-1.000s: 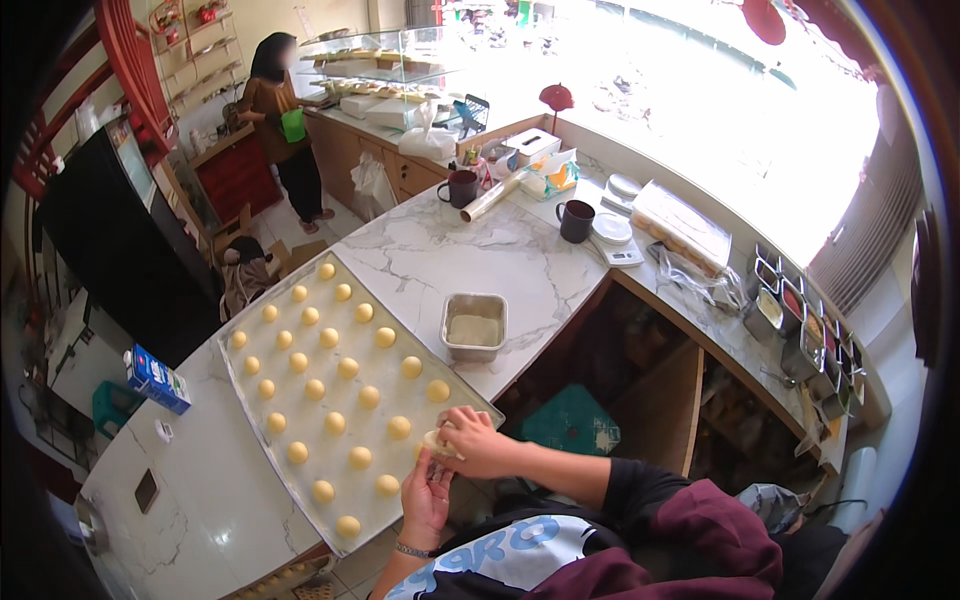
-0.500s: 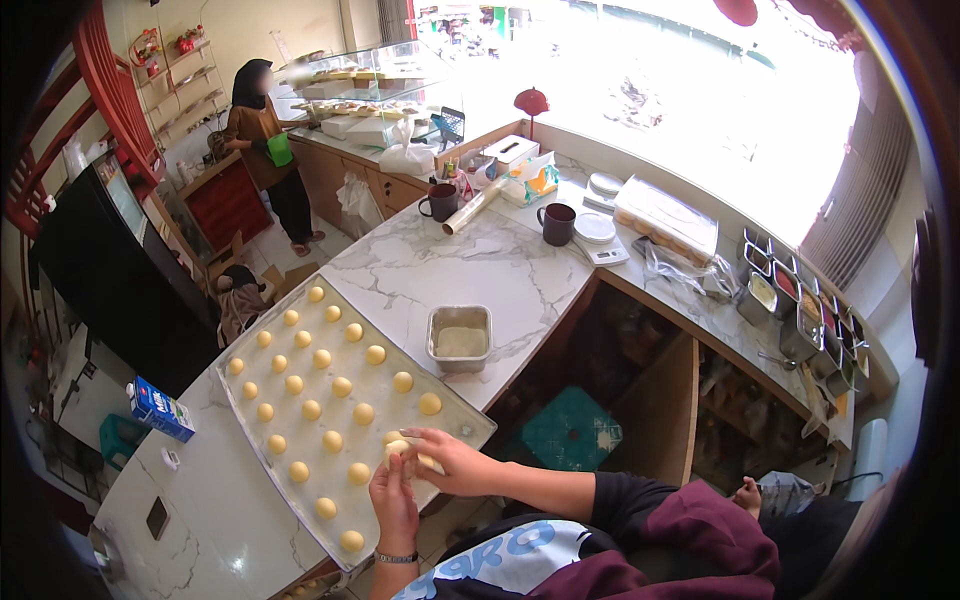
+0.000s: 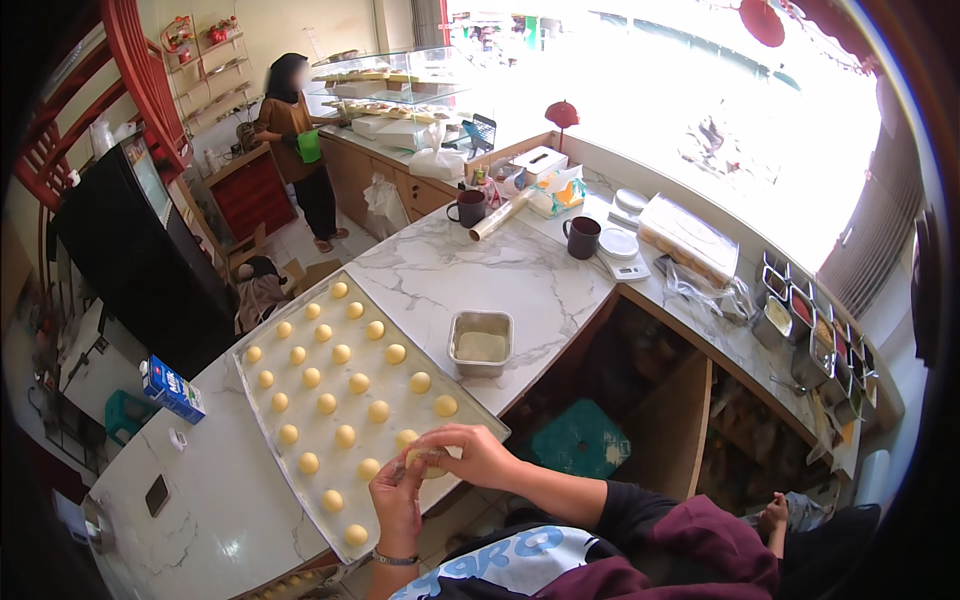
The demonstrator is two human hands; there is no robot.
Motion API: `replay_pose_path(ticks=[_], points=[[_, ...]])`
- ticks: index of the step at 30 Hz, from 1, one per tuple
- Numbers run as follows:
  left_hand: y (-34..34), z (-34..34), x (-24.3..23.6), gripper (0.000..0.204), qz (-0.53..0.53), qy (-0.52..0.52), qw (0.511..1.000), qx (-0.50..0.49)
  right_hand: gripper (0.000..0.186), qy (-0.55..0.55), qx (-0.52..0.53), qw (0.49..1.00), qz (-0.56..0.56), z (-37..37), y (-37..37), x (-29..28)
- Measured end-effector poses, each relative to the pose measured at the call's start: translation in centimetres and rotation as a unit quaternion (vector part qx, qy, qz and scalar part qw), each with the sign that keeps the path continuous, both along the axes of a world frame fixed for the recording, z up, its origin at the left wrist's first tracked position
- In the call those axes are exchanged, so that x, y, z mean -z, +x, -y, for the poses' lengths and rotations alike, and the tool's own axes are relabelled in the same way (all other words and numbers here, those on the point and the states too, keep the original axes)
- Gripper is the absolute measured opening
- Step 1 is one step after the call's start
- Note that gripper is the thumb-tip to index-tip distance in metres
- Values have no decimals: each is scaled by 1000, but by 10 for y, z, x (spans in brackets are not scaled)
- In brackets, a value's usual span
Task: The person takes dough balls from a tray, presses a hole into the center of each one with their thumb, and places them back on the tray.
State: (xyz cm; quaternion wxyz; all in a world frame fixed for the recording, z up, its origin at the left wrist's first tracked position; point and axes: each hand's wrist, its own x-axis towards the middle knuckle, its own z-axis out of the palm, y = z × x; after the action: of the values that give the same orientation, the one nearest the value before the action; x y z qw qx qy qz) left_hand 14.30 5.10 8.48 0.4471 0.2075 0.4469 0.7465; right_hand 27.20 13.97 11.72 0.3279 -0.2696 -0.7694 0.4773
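Observation:
A piece of pale yellow dough (image 3: 428, 457) is pinched between the fingers of both my hands, above the right side of a baking tray (image 3: 337, 467). My left hand (image 3: 398, 505) grips it from the near left with thumb and fingertips. Fingers curled over its top, my right hand (image 3: 478, 460) reaches in from the right and partly hides the dough. Rows of round, pale yellow dough balls (image 3: 358, 383) sit spaced apart on the tray. Beyond my right hand, a square metal tin (image 3: 478, 369) stands on the marble-patterned counter.
Left of the tray lie a blue milk carton (image 3: 172, 389) and a phone (image 3: 157, 495). Dark mugs (image 3: 581, 237), a white scale (image 3: 626, 268) and metal topping containers (image 3: 778, 318) line the far and right counter. Another person (image 3: 293, 140) stands by the glass display case (image 3: 390, 95).
The whole view has shifted, so the scene sits farther right. My right fingers have curled further over the dough. Both hands remain above the tray.

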Motion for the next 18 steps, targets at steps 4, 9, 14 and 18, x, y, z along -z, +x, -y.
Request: replay_pose_path(ticks=[4, 9, 14, 18], points=[[-9, 8, -1, 21, -20, -31, 999, -21, 25, -44, -42, 998, -4, 0, 3, -2], [-13, 9, -7, 20, -6, -20, 999, 26, 23, 35, -39, 998, -35, 7, -3, -6], [-10, 16, -21, 22, -10, -21, 999, -47, 24, -117, -44, 992, -1, 8, 6, -31], [-2, 27, -52, 22, -30, 9, 1000, -2, 21, 21, -68, 996, -61, 26, 1, -44]])
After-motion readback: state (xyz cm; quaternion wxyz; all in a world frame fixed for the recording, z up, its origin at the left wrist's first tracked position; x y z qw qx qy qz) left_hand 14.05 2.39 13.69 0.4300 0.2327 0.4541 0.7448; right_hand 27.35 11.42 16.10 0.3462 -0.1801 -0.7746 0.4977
